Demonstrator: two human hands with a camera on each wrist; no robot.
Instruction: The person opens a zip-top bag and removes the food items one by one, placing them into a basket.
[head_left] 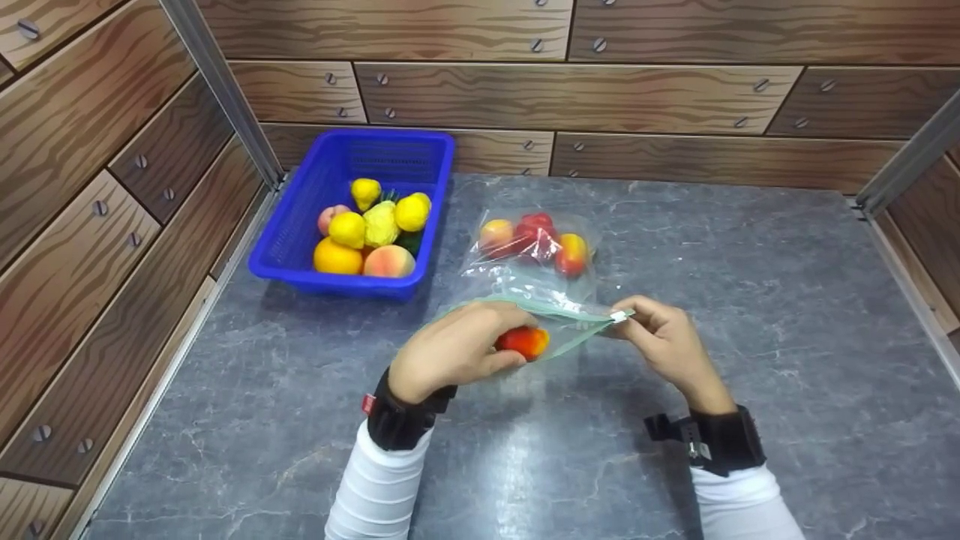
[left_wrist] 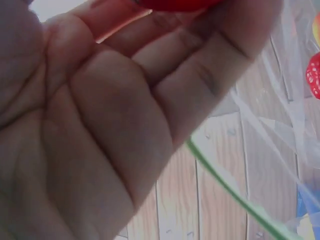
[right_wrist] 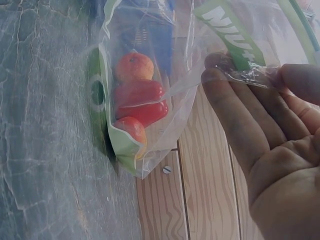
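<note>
My left hand (head_left: pixel 457 341) grips a red-and-yellow fruit (head_left: pixel 526 343) at the mouth of a clear zip bag (head_left: pixel 517 283). Only the red underside of that fruit shows in the left wrist view. Green strips edge the bag's parted mouth, with a white slider (head_left: pixel 619 316) at its right end. There my right hand (head_left: pixel 671 349) pinches the bag's edge between thumb and fingers. Inside the bag, toward its far end, lie a peach-coloured fruit (right_wrist: pixel 135 66), a shiny red pepper (right_wrist: pixel 142 102) and another red-and-yellow fruit (head_left: pixel 572 255).
A blue plastic basket (head_left: pixel 262 259) stands at the left, holding lemons (head_left: pixel 347 229), an orange (head_left: pixel 337 257), a peach (head_left: pixel 390 262) and other produce. The grey marbled tabletop (head_left: pixel 787 300) is bounded by wood-patterned walls (head_left: pixel 675 97) and metal posts (head_left: pixel 225 90).
</note>
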